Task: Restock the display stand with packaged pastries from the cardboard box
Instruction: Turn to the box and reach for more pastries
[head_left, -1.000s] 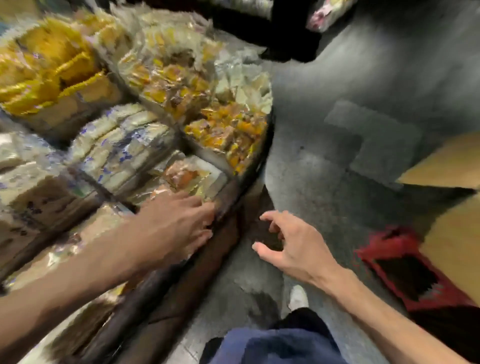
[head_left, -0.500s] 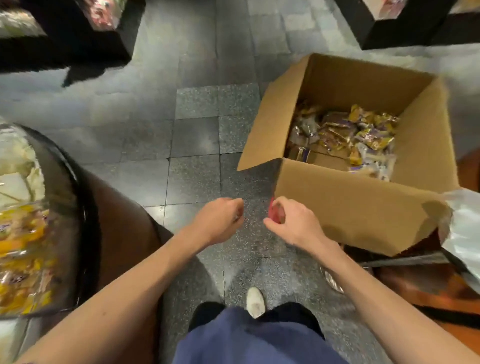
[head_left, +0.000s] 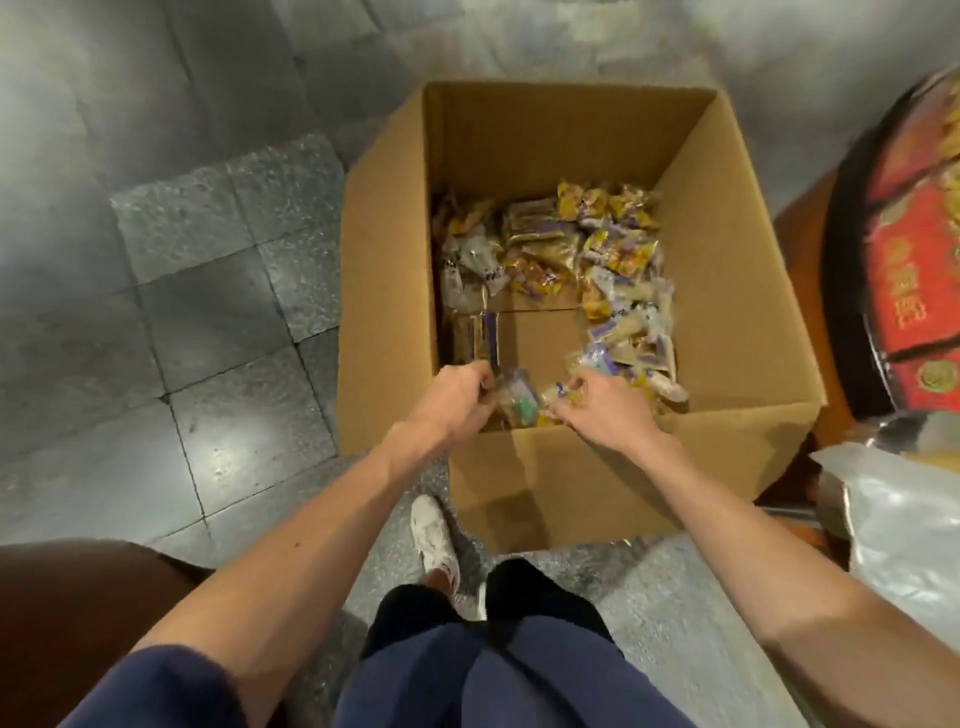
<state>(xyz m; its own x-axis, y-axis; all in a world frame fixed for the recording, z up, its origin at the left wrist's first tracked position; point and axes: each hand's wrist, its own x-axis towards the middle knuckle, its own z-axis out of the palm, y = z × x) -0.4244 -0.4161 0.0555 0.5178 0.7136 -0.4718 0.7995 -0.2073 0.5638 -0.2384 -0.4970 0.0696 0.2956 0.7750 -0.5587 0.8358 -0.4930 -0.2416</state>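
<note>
Both hands reach over the near wall of the cardboard box (head_left: 389, 312), open on the floor for picking from above. The left hand (head_left: 457, 397) has its grip pinched on a small packet (head_left: 514, 400). The right hand (head_left: 605, 410) curls its grip round a second packet (head_left: 560, 397), likely gathering a handful. Beyond a bare patch of box bottom, the packaged pastries (head_left: 556, 244) lie heaped.

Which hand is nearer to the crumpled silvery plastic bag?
Right. The right hand grips packets in the brown cardboard box, left of the silvery plastic bag; the left hand is farther left.
</note>
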